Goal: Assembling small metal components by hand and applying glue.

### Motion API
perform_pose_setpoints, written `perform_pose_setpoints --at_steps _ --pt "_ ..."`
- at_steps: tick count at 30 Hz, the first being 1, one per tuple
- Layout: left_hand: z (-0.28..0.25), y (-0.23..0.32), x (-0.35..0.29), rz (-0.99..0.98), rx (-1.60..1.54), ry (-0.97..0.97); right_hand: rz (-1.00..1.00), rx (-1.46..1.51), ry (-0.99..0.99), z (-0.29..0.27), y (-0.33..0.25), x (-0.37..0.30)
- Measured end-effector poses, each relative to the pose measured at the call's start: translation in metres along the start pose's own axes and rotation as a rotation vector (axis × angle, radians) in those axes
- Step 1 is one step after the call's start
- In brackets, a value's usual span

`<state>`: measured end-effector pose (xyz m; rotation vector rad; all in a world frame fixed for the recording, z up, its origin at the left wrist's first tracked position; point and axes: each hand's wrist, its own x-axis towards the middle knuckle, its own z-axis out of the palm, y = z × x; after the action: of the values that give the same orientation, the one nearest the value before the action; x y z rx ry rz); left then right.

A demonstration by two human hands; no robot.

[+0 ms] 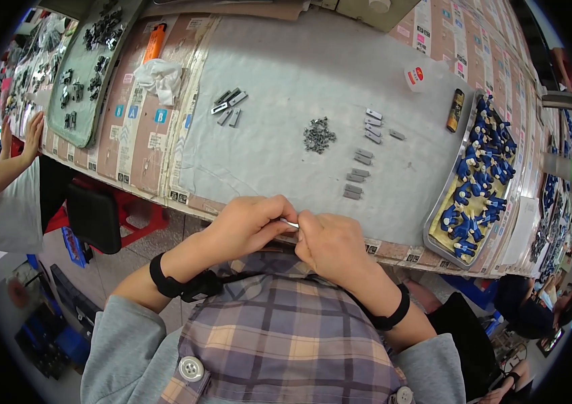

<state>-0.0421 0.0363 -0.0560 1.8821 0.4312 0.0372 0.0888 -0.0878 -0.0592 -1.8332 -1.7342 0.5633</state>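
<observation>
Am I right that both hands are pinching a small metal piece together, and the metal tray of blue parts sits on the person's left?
Not quite. Both the left hand and right hand do pinch the small metal piece, but the metal tray of blue parts sits on the person's right, as the head view shows.

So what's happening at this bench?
A person holds a small metal piece between both hands, left hand and right hand, at the near edge of a grey mat. On the mat lie a heap of tiny metal parts and rows of small grey pieces. A tray of blue parts sits to the right.
</observation>
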Motion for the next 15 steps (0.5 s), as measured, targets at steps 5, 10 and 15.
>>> perform_pose_setpoints --at_steps 5,10,15 --pt "-0.0015 -0.0024 0.002 0.009 -0.011 -0.022 0.046 -0.026 0.014 -0.0014 -0.0035 0.0018" --pt "-0.0012 -0.0018 0.0022 -0.04 -0.044 -0.023 0.081 -0.039 0.014 -0.0026 -0.0071 0.003" --pt "0.0003 -0.0011 0.0022 -0.061 -0.048 0.003 0.12 -0.047 0.003 -0.0021 -0.0087 0.0027"
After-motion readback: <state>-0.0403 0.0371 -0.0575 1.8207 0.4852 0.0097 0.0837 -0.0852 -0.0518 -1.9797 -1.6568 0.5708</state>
